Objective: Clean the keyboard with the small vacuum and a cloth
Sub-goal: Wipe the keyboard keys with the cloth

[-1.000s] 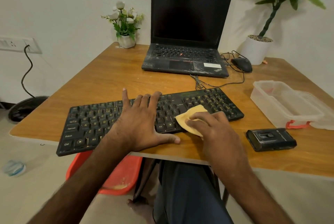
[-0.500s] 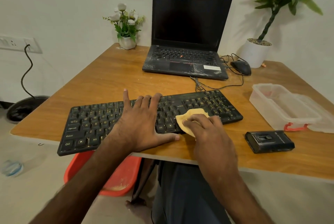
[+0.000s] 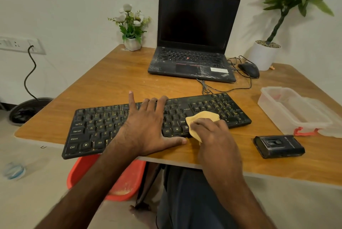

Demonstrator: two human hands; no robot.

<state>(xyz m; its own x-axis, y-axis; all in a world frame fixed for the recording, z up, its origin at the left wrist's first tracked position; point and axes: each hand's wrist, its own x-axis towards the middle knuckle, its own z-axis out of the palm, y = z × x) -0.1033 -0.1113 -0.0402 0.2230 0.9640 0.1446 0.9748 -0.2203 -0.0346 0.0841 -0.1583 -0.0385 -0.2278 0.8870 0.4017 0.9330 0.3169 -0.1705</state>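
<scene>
Wiping: the right hand [image 3: 216, 136] is pressing a yellow cloth [image 3: 203, 116] onto the right-centre keys of the black keyboard [image 3: 96, 127], beside the right Shift key.
Right grip: the fingers are curling over the cloth and bunching it beneath them; the thumb is hiding under the hand.
Bracing: the left hand [image 3: 146, 128] is lying flat on the middle keys, fingers straight and spread, thumb stretching along the front edge towards the cloth, holding nothing.
Keyboard: it is lying slantwise along the near side of the wooden desk [image 3: 111, 80], its left corner overhanging the edge.
Vacuum: the small black vacuum [image 3: 279, 146] is lying on the desk to the right of the right hand, apart from the keyboard, with neither hand touching it.
Container: a clear plastic container [image 3: 288, 110] with a red clasp is sitting just behind the vacuum.
Laptop: the laptop [image 3: 194, 30] is standing open at the far side, screen dark and deck looking dusty, with a black mouse [image 3: 249, 69] just to its right.
Plants: a flower pot [image 3: 132, 25] is standing left of the laptop, and a potted plant [image 3: 264, 56] is standing at the far right.
Below: a red basin [image 3: 125, 178] is showing under the desk's near edge.
</scene>
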